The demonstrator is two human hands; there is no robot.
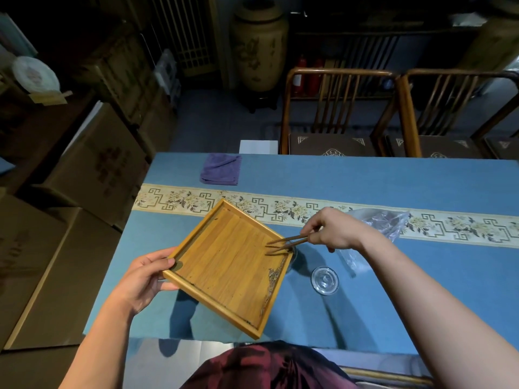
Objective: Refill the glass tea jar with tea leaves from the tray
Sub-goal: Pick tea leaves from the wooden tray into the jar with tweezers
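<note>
My left hand (146, 279) grips the left corner of a square wooden tray (224, 259) and holds it tilted above the blue table. A thin line of tea leaves (271, 282) lies along the tray's right rim. My right hand (334, 228) pinches wooden tongs (286, 244), whose tips rest at the tray's right corner. Under that corner the glass tea jar (293, 255) is mostly hidden by the tray. Its glass lid (325, 279) lies on the cloth to the right.
A crumpled clear plastic bag (379, 223) lies behind my right wrist. A folded purple cloth (221, 169) sits at the table's far left. Two wooden chairs (337, 113) stand beyond the far edge. Cardboard boxes (92, 169) fill the floor on the left.
</note>
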